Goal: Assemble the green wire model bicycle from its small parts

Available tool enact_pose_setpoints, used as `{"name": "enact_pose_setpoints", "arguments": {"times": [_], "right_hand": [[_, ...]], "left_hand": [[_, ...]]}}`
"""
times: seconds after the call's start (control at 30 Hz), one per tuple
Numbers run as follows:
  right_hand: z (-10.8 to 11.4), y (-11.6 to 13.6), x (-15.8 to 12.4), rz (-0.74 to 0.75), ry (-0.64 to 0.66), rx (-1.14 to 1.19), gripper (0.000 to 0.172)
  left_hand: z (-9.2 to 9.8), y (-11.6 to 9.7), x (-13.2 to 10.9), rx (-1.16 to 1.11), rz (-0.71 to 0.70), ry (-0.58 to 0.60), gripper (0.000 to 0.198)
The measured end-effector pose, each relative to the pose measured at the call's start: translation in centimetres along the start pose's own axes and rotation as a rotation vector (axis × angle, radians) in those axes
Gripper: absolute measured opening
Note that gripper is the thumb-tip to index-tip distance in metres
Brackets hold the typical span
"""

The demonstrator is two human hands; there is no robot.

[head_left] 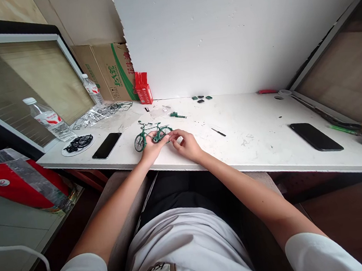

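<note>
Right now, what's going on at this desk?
A seated person is working on a small green model bicycle that stands upright near the front edge of the white desk. The left hand grips it around the middle, while the right hand has its fingers at the rear wheel. Whether they pinch anything is too small to tell. Loose green parts lie behind the bicycle, and a phone lies to its left.

L hand [151,148] curled, fingers pinched tight. R hand [188,145] palm down, fingertips pinched just beside L thumb. Both forearms stretched fwd, converging.
</note>
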State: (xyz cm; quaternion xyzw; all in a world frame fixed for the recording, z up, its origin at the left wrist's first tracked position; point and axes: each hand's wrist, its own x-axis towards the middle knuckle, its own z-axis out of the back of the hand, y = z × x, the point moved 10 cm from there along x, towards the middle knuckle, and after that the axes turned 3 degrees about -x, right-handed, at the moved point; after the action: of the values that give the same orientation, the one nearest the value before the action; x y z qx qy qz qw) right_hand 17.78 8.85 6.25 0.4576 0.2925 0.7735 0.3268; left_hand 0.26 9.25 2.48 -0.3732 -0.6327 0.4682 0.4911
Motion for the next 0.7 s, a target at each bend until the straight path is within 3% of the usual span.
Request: {"name": "enact_pose_setpoints", "arguments": {"times": [0.13, 0.27, 0.47, 0.7], "right_hand": [[0.3, 0.8, -0.1, 0.073, -0.036, -0.093, 0.035], [0.1, 1.0, -0.1, 0.101, -0.013, -0.188, 0.031], [0.3, 1.4, -0.2, 0.122, -0.028, -0.371, 0.023], [0.0, 1.3, -0.5, 0.116, -0.023, -0.568, 0.026]], "left_hand": [[-0.5, -0.4, -0.1, -0.037, 0.031, 0.034, 0.052], [-1.0, -0.3, -0.1, -0.041, 0.050, 0.087, 0.050], [-0.5, 0.8, 0.1, 0.012, 0.098, 0.062, 0.052], [-0.2, 1.4, 0.3, 0.035, 0.107, 0.069, 0.060]]}}
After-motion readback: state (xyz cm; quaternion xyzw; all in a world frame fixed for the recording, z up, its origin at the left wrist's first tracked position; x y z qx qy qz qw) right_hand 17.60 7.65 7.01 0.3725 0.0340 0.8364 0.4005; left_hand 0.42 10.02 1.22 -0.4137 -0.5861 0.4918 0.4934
